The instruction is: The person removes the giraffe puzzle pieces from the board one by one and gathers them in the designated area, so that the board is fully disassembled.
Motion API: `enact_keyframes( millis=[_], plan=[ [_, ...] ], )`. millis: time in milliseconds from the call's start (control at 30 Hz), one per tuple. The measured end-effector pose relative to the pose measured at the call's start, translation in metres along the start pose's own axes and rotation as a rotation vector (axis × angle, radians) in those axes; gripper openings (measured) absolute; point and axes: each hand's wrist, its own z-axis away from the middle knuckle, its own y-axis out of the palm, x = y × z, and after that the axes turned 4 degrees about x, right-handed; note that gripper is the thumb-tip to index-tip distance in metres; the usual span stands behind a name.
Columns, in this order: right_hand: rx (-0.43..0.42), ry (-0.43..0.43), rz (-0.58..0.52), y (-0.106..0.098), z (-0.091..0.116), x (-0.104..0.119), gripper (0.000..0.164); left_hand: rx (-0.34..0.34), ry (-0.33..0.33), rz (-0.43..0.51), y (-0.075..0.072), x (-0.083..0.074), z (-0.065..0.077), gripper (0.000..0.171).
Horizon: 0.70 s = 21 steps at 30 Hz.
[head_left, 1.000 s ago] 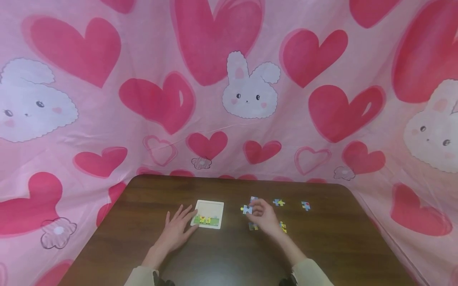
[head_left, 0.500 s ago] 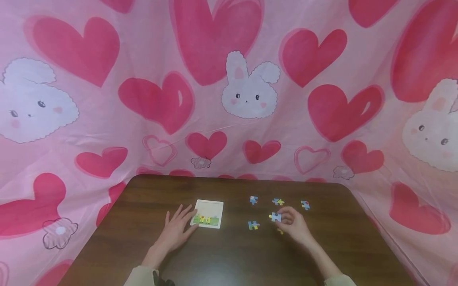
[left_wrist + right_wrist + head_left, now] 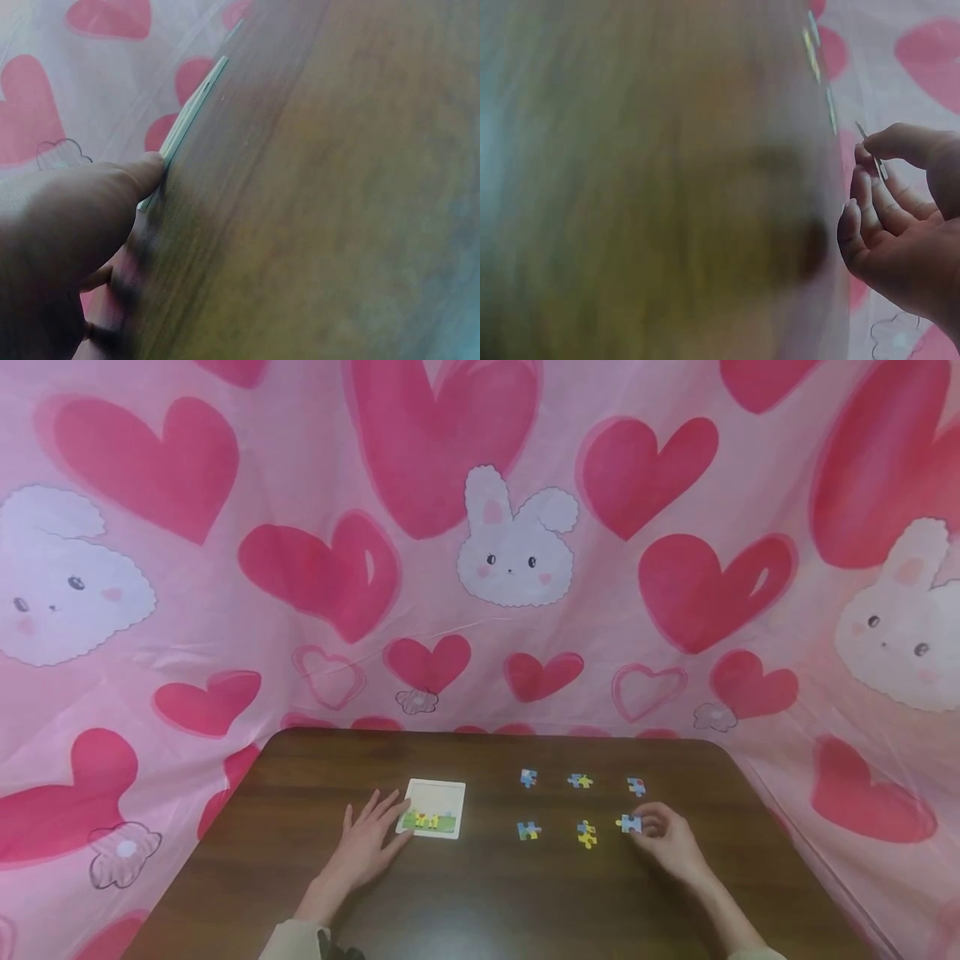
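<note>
My right hand (image 3: 671,843) pinches a light blue jigsaw piece (image 3: 629,823) with a yellow tab, between thumb and fingers. In the right wrist view that jigsaw piece (image 3: 874,154) shows edge-on, above the tabletop. Spread fingers of my left hand (image 3: 367,839) rest at the left edge of a white-framed puzzle tray (image 3: 459,814) with a green and yellow picture along its bottom. The left wrist view has the thumb of the left hand (image 3: 82,214) against the thin edge of the puzzle tray (image 3: 196,105).
On the brown table (image 3: 465,902), right of the tray, lie a blue piece (image 3: 528,777), a blue-yellow piece (image 3: 580,781), a piece with a red spot (image 3: 636,787), a green-blue piece (image 3: 528,831) and a yellow piece (image 3: 587,834). A pink heart-print cloth (image 3: 435,568) hangs behind.
My right hand has carried the light blue piece rightward, past the yellow piece, to the right end of the near row. The left hand has stayed at the tray.
</note>
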Motion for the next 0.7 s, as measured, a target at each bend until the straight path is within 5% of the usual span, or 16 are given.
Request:
enact_keyframes(
  millis=[267, 700],
  plan=[
    [-0.045, -0.001, 0.192, -0.012, 0.003, -0.014, 0.031, 0.006, -0.002, -0.003, 0.001, 0.000, -0.001, 0.063],
    [0.007, 0.000, 0.255, -0.026, 0.003, -0.022, 0.028, 0.000, -0.002, -0.014, -0.001, -0.001, 0.000, 0.062]
  ],
)
